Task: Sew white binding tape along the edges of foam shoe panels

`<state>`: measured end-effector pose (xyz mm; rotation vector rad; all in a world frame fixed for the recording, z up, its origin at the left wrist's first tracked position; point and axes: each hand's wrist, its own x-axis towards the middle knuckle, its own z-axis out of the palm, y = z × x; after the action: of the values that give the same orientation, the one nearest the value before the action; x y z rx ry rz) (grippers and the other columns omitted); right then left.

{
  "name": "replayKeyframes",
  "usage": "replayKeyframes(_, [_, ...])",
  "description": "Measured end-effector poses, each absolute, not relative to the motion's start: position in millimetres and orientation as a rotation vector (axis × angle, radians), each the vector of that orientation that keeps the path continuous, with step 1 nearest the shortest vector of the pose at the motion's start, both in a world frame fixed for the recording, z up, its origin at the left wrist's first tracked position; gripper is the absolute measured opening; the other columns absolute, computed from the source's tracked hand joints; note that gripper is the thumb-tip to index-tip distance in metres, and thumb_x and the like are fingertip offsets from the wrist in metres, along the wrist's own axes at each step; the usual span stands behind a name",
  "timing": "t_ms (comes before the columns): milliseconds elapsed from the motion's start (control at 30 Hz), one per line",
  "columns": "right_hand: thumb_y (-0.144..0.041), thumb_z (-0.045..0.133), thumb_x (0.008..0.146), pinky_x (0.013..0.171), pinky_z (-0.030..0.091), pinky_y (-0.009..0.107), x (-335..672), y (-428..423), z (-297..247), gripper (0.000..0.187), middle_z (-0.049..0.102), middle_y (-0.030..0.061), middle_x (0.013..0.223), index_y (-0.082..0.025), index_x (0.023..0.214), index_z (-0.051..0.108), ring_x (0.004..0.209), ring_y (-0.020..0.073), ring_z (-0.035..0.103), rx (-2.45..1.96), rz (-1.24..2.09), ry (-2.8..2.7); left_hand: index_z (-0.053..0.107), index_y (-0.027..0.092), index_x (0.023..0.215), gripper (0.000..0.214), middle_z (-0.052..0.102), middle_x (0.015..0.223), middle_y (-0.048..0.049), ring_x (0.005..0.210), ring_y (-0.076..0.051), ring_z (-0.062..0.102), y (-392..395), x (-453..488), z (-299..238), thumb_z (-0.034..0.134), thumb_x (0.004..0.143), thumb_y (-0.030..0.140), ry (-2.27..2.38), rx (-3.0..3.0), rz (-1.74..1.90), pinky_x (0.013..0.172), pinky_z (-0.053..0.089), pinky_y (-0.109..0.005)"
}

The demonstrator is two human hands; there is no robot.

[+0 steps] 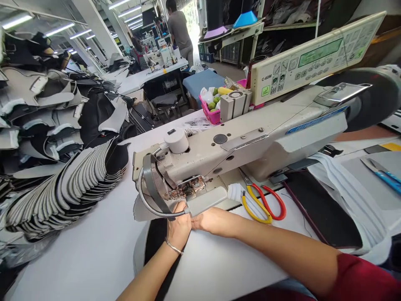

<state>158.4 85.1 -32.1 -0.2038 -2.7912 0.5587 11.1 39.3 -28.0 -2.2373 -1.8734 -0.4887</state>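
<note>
Close to the needle area of a beige sewing machine [200,154], my two hands meet beside its lamp [206,201]. My left hand [179,228], a silver bracelet at its wrist, is closed on a black fabric piece with grey edges [153,242]. This piece curves across the table under my left forearm. My right hand [210,220] touches the left one, its fingers curled in; whatever they hold is hidden. Lamp and machine head cover some fingertips. Just right of my right hand lie scissors [258,205] with red and yellow handles.
Stacked grey-and-black fabric pieces [69,188] stand on the table's left. A control panel [316,58] rises behind the machine, near a pink basket [209,109] of fruit. On the right lie a dark flat tray [322,209] and blue-handled scissors [384,173]. A person [180,31] stands far behind.
</note>
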Motion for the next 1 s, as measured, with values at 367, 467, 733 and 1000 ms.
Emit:
replayKeyframes(367, [-0.01,0.036,0.086,0.08,0.043,0.031,159.5,57.8,-30.9,0.026,0.056,0.0168,0.103,-0.004,0.1,0.056,0.091,0.0203,0.052,-0.285,0.334,-2.79,0.059,0.019,0.061,0.028,0.06,0.062,-0.0031,0.062,-0.014,0.055,30.1,14.1,-28.6,0.038,0.078,0.01,-1.841,-2.167,-0.452,0.059,0.041,-0.023])
replayKeyframes(467, [-0.011,0.035,0.086,0.08,0.043,0.032,153.6,55.3,-48.2,0.027,0.057,0.0162,0.1,-0.005,0.099,0.057,0.091,0.0196,0.052,-0.291,0.353,-2.717,0.058,0.019,0.06,0.026,0.059,0.061,-0.0032,0.062,-0.014,0.054,29.6,16.3,-29.0,0.04,0.077,0.01,-1.838,-2.128,-0.411,0.055,0.04,-0.023])
replayKeyframes(733, [-0.009,0.035,0.083,0.085,0.04,0.032,143.0,61.5,-45.6,0.028,0.058,0.0127,0.101,-0.008,0.099,0.058,0.097,0.0178,0.05,-0.33,0.515,-2.647,0.061,0.02,0.072,0.023,0.063,0.074,-0.0012,0.067,-0.013,0.057,42.0,3.6,-23.8,0.042,0.073,0.007,-1.966,-2.295,-0.641,0.058,0.044,-0.022])
replayKeyframes(1000, [-0.009,0.043,0.071,0.086,0.041,0.031,138.1,60.2,-41.8,0.037,0.056,0.0134,0.105,-0.005,0.105,0.056,0.099,0.0207,0.048,-0.426,0.575,-2.666,0.062,0.02,0.071,0.027,0.062,0.066,0.001,0.059,-0.011,0.057,38.9,-5.5,-27.1,0.042,0.07,0.003,-2.172,-2.343,-0.729,0.056,0.044,-0.021])
